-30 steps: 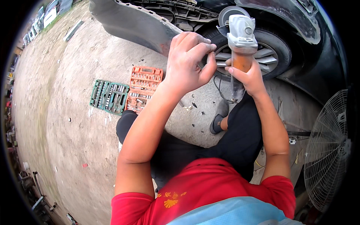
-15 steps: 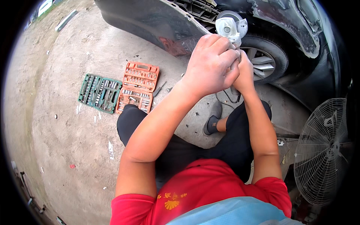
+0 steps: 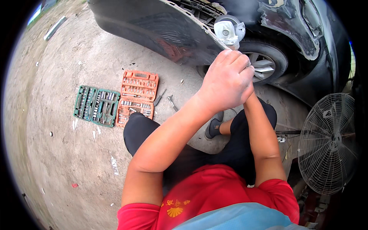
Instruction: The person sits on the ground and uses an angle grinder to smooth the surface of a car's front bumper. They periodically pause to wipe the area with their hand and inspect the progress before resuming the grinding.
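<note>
seated on the concrete floor [image 3: 65, 153], a person raises an angle grinder [image 3: 229, 30] at 12 o'clock against a dark car bumper [image 3: 153, 30]; the left hand [image 3: 226, 82], fingers clenched, covers the right, whose grip cannot be told; the tool looks heavy and rigid, best gripped by its body

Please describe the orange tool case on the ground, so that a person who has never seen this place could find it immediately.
Start from the dark car's front wheel and look left across the bare concrete ground. Two open socket-set cases lie there side by side, near the person's black-trousered knee. The orange plastic tool case is the one nearer the knee and car; its neighbour is the green plastic tool case.
</note>
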Demonstrator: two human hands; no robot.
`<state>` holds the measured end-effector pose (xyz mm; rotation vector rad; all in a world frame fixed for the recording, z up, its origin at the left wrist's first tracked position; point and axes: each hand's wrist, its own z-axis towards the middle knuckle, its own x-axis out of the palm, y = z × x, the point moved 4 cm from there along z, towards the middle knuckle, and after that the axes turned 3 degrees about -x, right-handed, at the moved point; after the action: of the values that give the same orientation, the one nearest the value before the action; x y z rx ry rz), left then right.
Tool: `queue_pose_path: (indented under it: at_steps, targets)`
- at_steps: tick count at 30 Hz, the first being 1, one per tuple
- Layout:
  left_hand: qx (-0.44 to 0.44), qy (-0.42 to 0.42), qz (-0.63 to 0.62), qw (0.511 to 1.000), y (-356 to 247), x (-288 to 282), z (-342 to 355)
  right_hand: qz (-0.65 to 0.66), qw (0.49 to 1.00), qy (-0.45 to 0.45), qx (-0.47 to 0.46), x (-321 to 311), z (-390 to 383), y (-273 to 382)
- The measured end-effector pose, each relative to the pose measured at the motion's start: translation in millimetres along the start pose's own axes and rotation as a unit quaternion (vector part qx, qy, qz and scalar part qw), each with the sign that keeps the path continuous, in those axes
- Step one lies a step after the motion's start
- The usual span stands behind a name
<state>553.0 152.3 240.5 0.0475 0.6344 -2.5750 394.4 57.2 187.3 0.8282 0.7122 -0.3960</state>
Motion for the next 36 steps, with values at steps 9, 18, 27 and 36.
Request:
queue_pose_path:
  at_steps: [9,18,27,36]
  targets:
    - [-0.001,-0.005,0.009,1.000,2.0,1.0,-1.0,0.133,0.989,-0.016,0.067,9.6,9.1,22.7]
    - [-0.003,0.005,0.009,1.000,5.0,8.4,0.2,0.085,0.994,0.007,0.074,-4.7,12.8,11.2]
    - [-0.003,0.011,0.015,1.000,-1.5,1.0,-0.9,0.110,0.979,-0.003,0.175,12.2,23.7,13.3]
    - [0.004,0.000,0.014,1.000,-2.8,6.8,6.9,0.126,0.975,0.004,0.182,7.3,19.4,-6.6]
